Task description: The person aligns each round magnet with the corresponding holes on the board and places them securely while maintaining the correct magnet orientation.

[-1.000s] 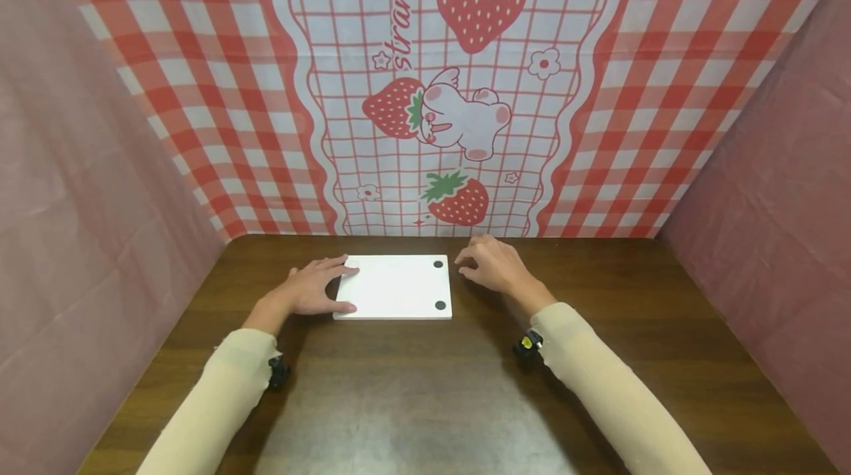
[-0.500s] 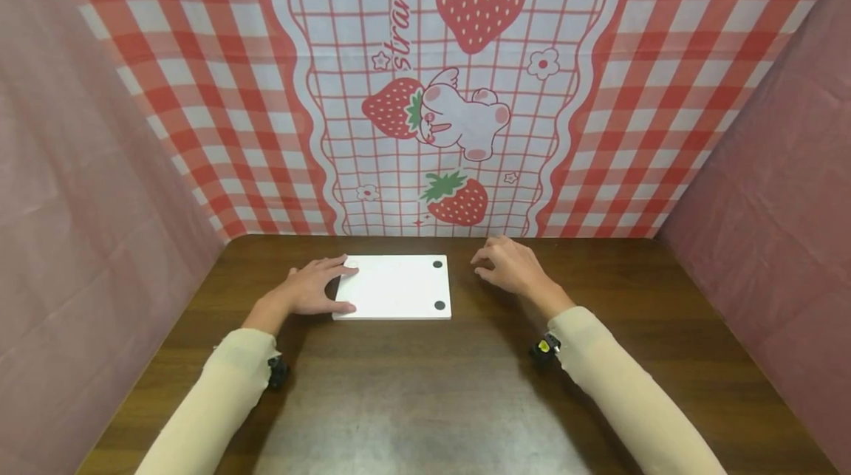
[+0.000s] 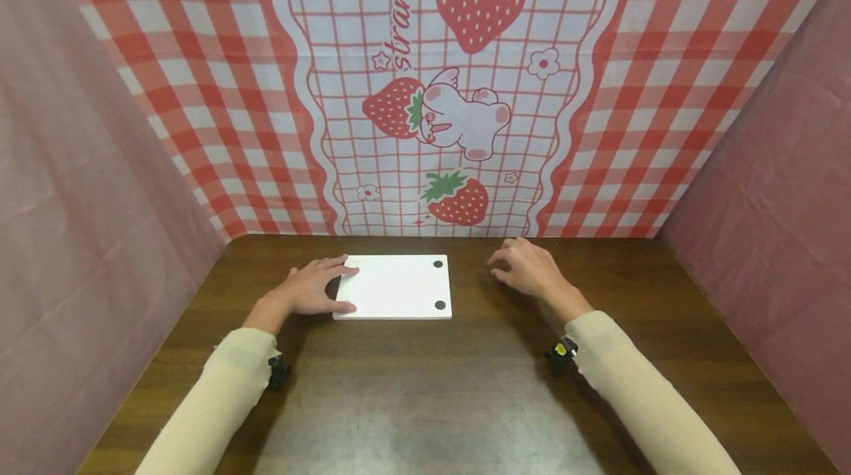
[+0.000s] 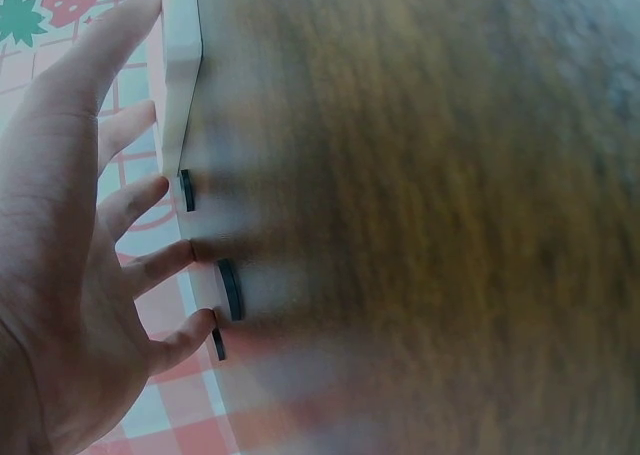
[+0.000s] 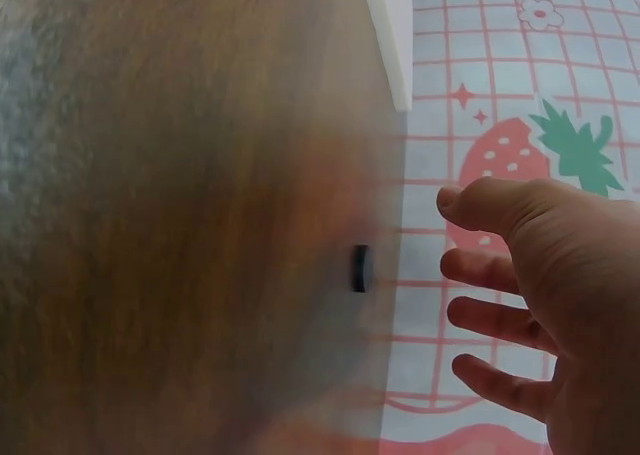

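A flat white rectangular board (image 3: 395, 286) lies on the wooden table, with a round black spot near each of its right corners. My left hand (image 3: 311, 287) spreads over the board's left end, thumb and forefinger resting on its top face. In the left wrist view several small black discs, one of them a black disc (image 4: 230, 290), lie on the table around the fingertips. To the right of the board, my right hand (image 3: 525, 267) hovers with loosely bent fingers and holds nothing. Below its fingers in the right wrist view is another small black disc (image 5: 361, 268).
A strawberry-printed checked cloth (image 3: 459, 91) hangs along the table's back edge. Pink cloth walls (image 3: 100, 165) close in both sides. The brown table (image 3: 412, 394) stretches in front of the board.
My right hand has moved to the right, away from the board's right end. The left hand and the board have stayed in place.
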`<state>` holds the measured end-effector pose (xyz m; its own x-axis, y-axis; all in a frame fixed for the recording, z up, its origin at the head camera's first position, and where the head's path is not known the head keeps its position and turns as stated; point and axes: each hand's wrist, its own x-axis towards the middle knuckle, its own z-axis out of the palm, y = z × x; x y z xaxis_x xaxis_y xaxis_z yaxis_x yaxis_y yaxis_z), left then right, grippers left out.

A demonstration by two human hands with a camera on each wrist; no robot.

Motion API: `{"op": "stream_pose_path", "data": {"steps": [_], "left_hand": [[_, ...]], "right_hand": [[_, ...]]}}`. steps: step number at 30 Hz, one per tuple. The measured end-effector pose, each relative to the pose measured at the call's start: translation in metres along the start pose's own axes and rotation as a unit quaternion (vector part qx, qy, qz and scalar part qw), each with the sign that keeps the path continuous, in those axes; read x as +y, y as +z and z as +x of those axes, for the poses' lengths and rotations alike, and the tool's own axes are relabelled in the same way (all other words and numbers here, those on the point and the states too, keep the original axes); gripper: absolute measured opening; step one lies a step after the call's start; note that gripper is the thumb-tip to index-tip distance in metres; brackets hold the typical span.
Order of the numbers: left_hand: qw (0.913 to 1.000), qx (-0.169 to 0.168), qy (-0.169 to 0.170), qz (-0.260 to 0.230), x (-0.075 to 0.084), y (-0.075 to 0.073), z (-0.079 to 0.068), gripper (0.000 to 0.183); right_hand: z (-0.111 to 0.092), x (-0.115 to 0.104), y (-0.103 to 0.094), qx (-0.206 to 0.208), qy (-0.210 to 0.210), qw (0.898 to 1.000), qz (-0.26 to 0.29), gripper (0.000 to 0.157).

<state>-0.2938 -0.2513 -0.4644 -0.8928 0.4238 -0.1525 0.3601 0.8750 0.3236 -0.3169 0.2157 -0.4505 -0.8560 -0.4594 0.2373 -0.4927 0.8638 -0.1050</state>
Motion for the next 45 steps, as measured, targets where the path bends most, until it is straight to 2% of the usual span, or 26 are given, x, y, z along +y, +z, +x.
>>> {"op": "stream_pose_path", "data": {"steps": [4,10,22,37,45], "left_hand": [[1.0,-0.001,0.0,0.0,0.0,0.0,0.0,0.098],[1.0,0.002,0.001,0.0,0.0,0.0,0.001,0.098],[1.0,0.002,0.005,0.003,-0.001,0.003,0.001,0.098],[1.0,0.003,0.003,-0.001,0.0,0.002,0.001,0.097],[1.0,0.006,0.003,-0.002,0.001,0.0,0.0,0.098]], "right_hand": [[0.0,0.002,-0.007,-0.016,0.006,1.0,0.009,0.023],[-0.004,0.002,-0.016,-0.061,0.018,0.998,0.013,0.031],[-0.009,0.002,-0.011,-0.103,0.001,0.995,-0.016,0.025],[-0.008,0.004,-0.004,-0.139,-0.003,0.99,-0.038,0.025],[-0.008,0.003,-0.004,-0.128,-0.005,0.991,-0.034,0.022]]}}
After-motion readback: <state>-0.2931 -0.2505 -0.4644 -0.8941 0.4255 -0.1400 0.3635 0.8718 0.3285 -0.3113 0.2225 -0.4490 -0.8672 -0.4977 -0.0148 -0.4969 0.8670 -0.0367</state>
